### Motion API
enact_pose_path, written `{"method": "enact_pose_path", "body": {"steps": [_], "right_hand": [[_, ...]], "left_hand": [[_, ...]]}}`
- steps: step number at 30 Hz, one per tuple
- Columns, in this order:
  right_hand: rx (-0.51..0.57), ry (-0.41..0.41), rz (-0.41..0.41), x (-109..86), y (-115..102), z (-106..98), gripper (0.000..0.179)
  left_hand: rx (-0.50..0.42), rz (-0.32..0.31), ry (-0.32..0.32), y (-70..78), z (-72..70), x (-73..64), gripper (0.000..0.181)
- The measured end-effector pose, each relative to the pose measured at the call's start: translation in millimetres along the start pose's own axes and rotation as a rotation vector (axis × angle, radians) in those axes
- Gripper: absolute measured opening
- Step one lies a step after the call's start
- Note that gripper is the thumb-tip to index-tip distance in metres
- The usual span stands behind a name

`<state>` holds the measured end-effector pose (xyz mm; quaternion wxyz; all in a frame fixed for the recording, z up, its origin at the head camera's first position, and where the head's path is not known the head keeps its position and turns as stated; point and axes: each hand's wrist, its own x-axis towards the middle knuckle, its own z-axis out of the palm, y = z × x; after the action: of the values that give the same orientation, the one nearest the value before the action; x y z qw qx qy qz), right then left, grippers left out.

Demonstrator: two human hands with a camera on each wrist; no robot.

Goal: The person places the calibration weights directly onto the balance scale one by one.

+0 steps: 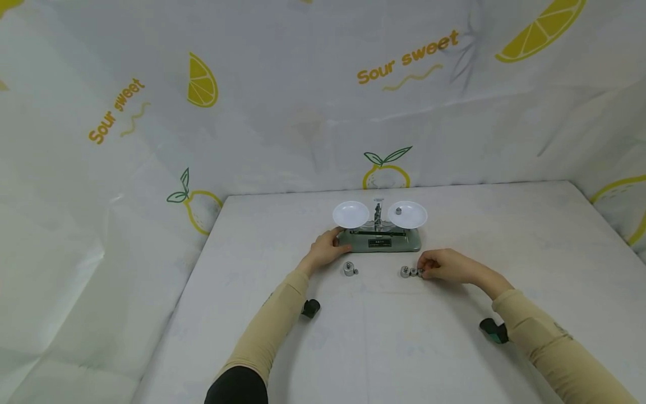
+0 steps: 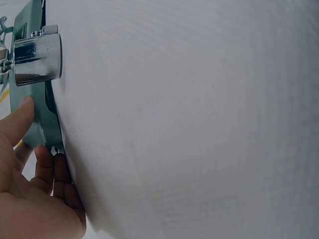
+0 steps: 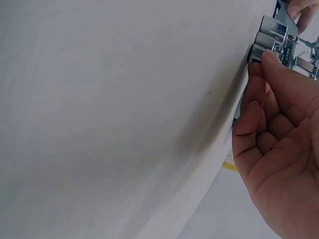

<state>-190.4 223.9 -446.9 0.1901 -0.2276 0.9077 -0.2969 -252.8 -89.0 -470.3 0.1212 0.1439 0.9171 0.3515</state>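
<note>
A green balance scale (image 1: 360, 243) with two white pans stands toward the back of the table. My left hand (image 1: 324, 248) grips the left end of its base, thumb (image 2: 22, 117) on the front and fingers around the end. In front of the scale's right side, several metal weights stand in a short row, a larger weight (image 1: 405, 272) at its left. Thumb and index finger of my right hand (image 1: 449, 266) pinch the small weight (image 3: 256, 53) at the row's right end. Another weight (image 1: 398, 211) sits on the right pan (image 1: 416, 217); the left pan (image 1: 350, 215) is bare.
Two more weights, a large one (image 1: 348, 269) and a tiny one (image 1: 356, 271), stand together before the scale's left half. A white cloth covers the table (image 1: 393, 336). Behind it hangs a white sheet (image 1: 282, 112) with lemon prints.
</note>
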Motion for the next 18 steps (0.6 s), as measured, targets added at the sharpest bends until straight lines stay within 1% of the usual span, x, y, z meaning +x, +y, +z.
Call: {"method": "enact_pose_path", "body": {"steps": [6,12,18], "right_hand": [[-0.012,0.002,-0.008,-1.2,0,-1,0.015],[-0.039,0.039,-0.028,-5.6,-2,-5,0.015],[-0.071,0.071,-0.022,-10.9,-8,-11,0.015]], "left_hand": [[0.004,0.003,0.002,-1.1,0.4,1.2,0.059],[0.018,0.000,0.003,-2.6,1.2,3.0,0.060],[0.014,0.000,0.001,-3.1,1.8,2.8,0.060]]}}
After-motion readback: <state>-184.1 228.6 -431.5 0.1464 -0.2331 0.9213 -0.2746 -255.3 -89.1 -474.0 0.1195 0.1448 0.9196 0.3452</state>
